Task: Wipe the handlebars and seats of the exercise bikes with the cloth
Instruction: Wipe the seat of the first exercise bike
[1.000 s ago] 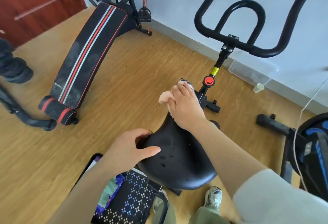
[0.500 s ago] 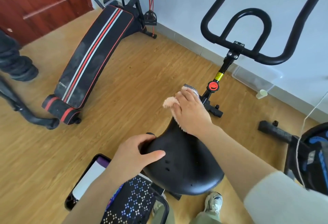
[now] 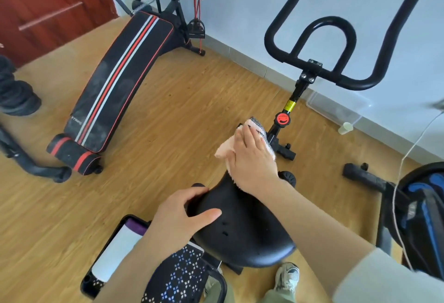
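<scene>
Limp cloth [image 3: 224, 149], seat [image 3: 245, 230] looks firm and slick.
Your left hand [image 3: 182, 213] grips the seat edge; right hand [image 3: 252, 158] lies flat, pressing cloth onto the nose.

The left hand [image 3: 182, 216] is gripping the left edge of the seat [image 3: 242, 235], with the thumb lying on top and the fingers curling round the side. The right hand [image 3: 252, 158] is reaching ahead of the left one, palm down. Its straight fingers are pressing the cloth [image 3: 224, 149] onto the seat's narrow front. Both forearms are showing bare.
</scene>
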